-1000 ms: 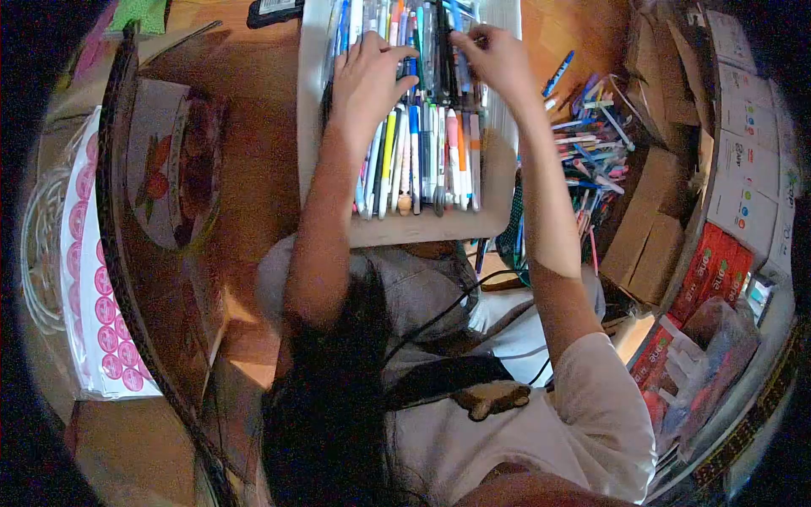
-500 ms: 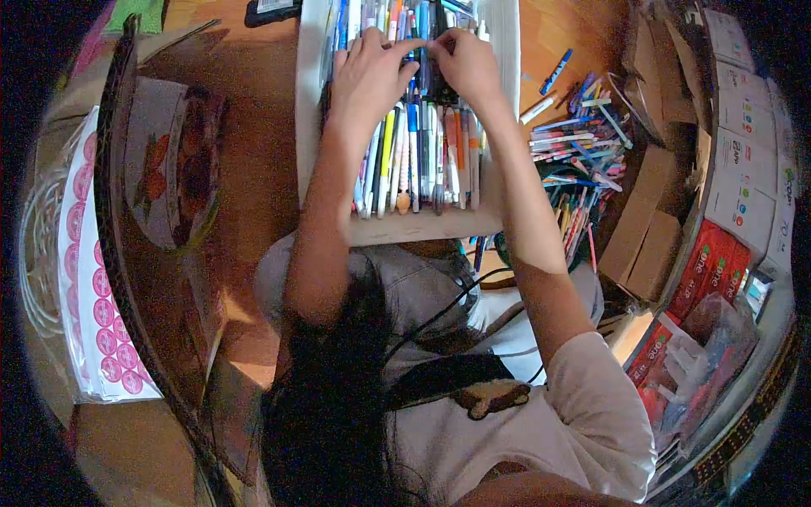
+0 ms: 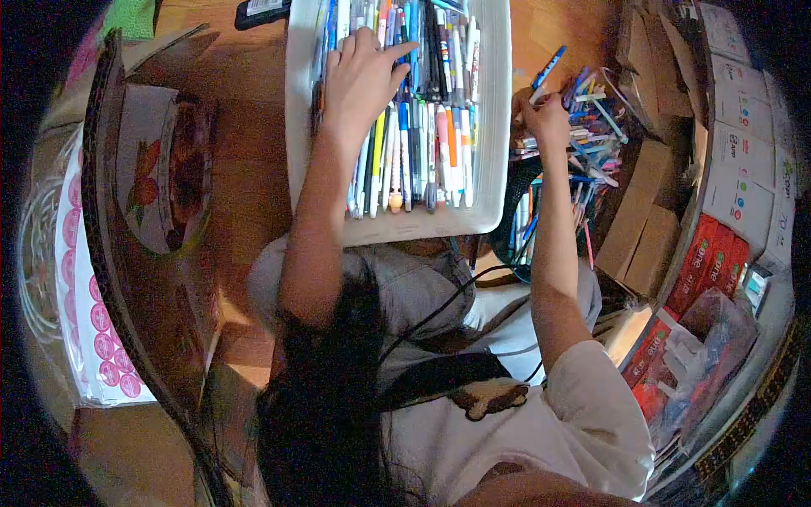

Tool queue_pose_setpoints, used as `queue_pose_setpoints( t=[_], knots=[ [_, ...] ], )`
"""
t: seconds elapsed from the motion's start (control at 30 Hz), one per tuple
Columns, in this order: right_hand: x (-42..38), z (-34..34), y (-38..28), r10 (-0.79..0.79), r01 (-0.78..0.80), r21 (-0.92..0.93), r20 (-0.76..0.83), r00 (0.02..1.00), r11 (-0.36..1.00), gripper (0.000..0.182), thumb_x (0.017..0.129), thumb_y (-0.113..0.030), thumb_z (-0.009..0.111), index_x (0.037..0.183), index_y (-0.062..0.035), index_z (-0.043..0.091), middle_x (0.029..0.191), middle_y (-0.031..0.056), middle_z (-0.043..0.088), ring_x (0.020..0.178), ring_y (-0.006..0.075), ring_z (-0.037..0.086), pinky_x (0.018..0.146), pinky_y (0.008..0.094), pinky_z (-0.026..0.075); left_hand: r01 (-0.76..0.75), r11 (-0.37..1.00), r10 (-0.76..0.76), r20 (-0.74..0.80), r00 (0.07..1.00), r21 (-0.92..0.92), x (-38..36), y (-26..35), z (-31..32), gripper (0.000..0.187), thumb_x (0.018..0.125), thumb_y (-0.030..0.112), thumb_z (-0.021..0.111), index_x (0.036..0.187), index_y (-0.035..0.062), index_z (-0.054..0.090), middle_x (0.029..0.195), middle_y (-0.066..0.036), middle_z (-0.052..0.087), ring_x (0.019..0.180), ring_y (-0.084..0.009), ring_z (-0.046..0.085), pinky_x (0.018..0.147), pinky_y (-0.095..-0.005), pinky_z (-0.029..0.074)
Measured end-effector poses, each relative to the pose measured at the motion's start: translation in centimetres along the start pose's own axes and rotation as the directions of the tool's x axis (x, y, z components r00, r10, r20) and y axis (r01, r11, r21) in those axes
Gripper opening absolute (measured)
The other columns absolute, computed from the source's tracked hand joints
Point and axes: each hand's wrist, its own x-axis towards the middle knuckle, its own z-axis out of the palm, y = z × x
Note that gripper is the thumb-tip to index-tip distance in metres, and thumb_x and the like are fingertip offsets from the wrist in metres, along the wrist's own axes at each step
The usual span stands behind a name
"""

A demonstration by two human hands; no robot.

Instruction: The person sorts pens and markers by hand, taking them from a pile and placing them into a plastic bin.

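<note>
A white plastic tray (image 3: pixel 500 169) stands in front of me, filled with pens and markers (image 3: pixel 405 160) lined up in two rows. My left hand (image 3: pixel 361 80) lies over the upper row with fingers spread, resting on the pens. Outside the tray, to its right, my right hand (image 3: pixel 545 121) is down at the near edge of a loose pile of pens (image 3: pixel 596 139). Its fingers are curled together, and what they pinch is hidden. Just beyond its fingertips is a blue marker (image 3: pixel 551 66) on the floor.
A dark mesh holder with pens (image 3: pixel 522 228) stands right of the tray, by my knee. Cardboard flaps (image 3: pixel 646 220), white boxes (image 3: pixel 739 169) and red packs (image 3: pixel 705 262) line the right side. At left are a dark-edged carton (image 3: pixel 106 211) and a pink-printed sheet pack (image 3: pixel 101 338).
My right hand has left the pens in the tray and moved right and down to the loose pile. My left hand stays over the upper row.
</note>
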Motion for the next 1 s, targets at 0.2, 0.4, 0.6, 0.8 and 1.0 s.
queue_pose_setpoints(
  t=[0.2,0.4,0.6,0.8,1.0],
  knots=[
    [1.0,-2.1,-1.1,-0.031,0.098,0.306,-0.218,0.976,0.947,0.037,0.076,-0.026,0.064,0.098,-0.0007,0.050,0.082,0.0176,0.062,0.072,0.0234,0.062,0.062,0.0333,0.049,0.005,0.999,-0.006,-0.019,1.000,-0.042,-0.1,0.0,-0.1,0.029,0.081,0.024,0.056,0.109,0.0259,0.059,0.089,-0.008,0.047,0.087,-0.0260,0.049,0.077,-0.0372,0.039],
    [-1.3,-3.8,-10.3,-0.371,0.373,0.601,-0.133,0.919,0.707,0.037,0.076,-0.023,0.066,0.099,0.0004,0.049,0.076,0.0141,0.063,0.063,0.0166,0.063,0.053,0.0262,0.049,0.064,0.994,-0.070,-0.061,0.996,-0.093,0.3,-0.2,0.1,0.031,0.081,0.018,0.053,0.112,0.0170,0.054,0.093,-0.012,0.051,0.090,-0.0286,0.052,0.075,-0.0418,0.040],
    [-3.1,0.3,-15.8,-0.480,0.379,0.593,0.015,0.877,0.710,0.029,0.069,-0.015,0.068,0.090,-0.0001,0.056,0.073,0.0178,0.062,0.071,0.0322,0.061,0.064,0.0379,0.048,0.117,0.992,-0.120,-0.057,0.991,-0.056,0.3,-0.7,0.2,0.033,0.080,0.015,0.053,0.113,0.0141,0.052,0.095,-0.013,0.052,0.090,-0.0297,0.053,0.073,-0.0422,0.042],
    [-3.7,0.1,-15.8,-0.481,0.418,0.594,-0.058,0.875,0.688,0.023,0.070,-0.015,0.066,0.086,-0.0010,0.058,0.072,0.0174,0.061,0.069,0.0335,0.060,0.065,0.0392,0.048,0.049,0.995,-0.057,-0.096,0.994,-0.087,0.4,-0.9,0.8,0.035,0.079,0.015,0.055,0.113,0.0187,0.054,0.088,-0.013,0.052,0.084,-0.0294,0.054,0.071,-0.0416,0.043],
    [-2.8,-3.3,-12.6,-0.384,0.438,0.609,-0.228,0.895,0.661,0.020,0.076,-0.019,0.060,0.084,-0.0011,0.061,0.075,0.0169,0.061,0.070,0.0298,0.060,0.065,0.0361,0.047,0.042,0.997,-0.045,-0.038,0.998,-0.066,0.3,-0.4,-0.1,0.032,0.081,0.019,0.052,0.113,0.0226,0.056,0.086,-0.013,0.050,0.084,-0.0287,0.052,0.075,-0.0399,0.043]
  ],
)
